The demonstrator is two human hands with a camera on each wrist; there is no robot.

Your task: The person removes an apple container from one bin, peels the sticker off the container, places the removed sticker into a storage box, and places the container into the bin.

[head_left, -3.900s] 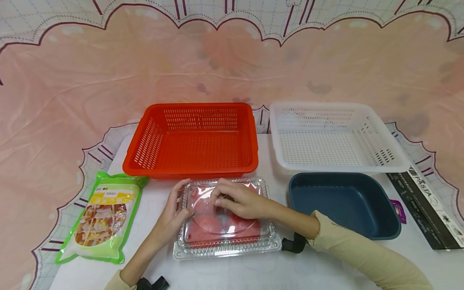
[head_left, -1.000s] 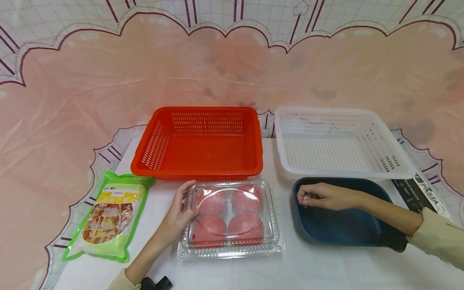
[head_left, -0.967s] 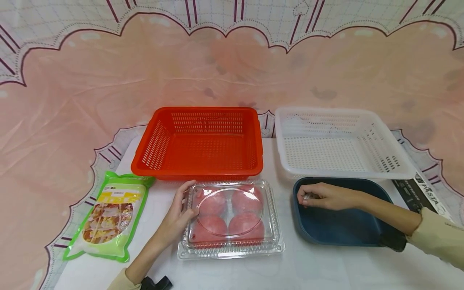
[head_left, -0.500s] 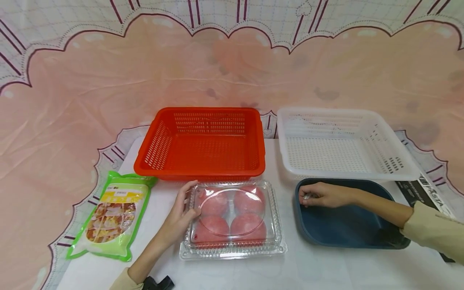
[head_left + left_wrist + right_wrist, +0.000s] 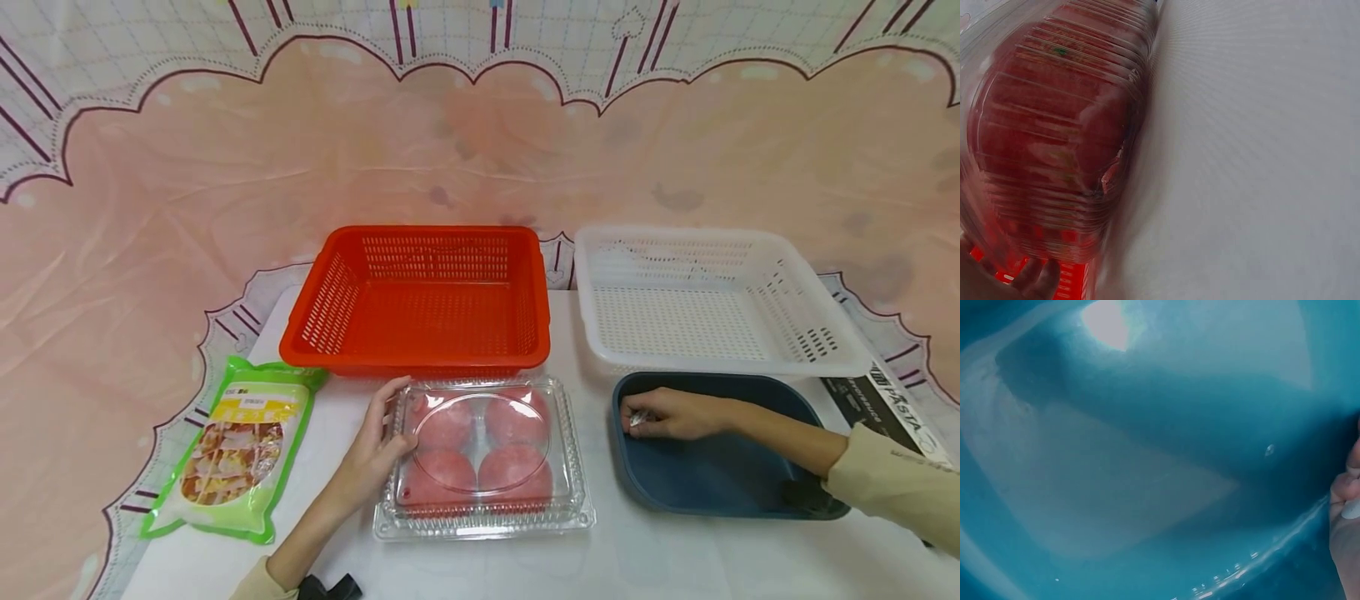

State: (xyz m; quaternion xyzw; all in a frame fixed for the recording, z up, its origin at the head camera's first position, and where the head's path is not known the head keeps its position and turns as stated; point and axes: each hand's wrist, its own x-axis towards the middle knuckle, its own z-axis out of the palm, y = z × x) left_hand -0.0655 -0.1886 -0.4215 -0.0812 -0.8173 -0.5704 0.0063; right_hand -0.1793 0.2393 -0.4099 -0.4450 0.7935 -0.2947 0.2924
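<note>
A clear plastic clamshell box of red, tomato-like fruits lies closed on the table. My left hand grips its left side, thumb at the lid's edge and fingers toward the back corner; in the left wrist view, fingertips show at the box's end. My right hand reaches into the dark blue basin, close to its left wall. Its curled fingers pinch a small, shiny, clear scrap, mostly hidden by them. At the right wrist view's edge, that hand shows only in part.
Behind the box stands a red basket, with a white basket to its right. A green food packet lies at the left. Partly covered at the right is a black-and-white pasta box.
About four seconds ago my right hand was over the box's lid; since then it has moved right into the basin, where it stays. My left hand has kept its place on the box.
</note>
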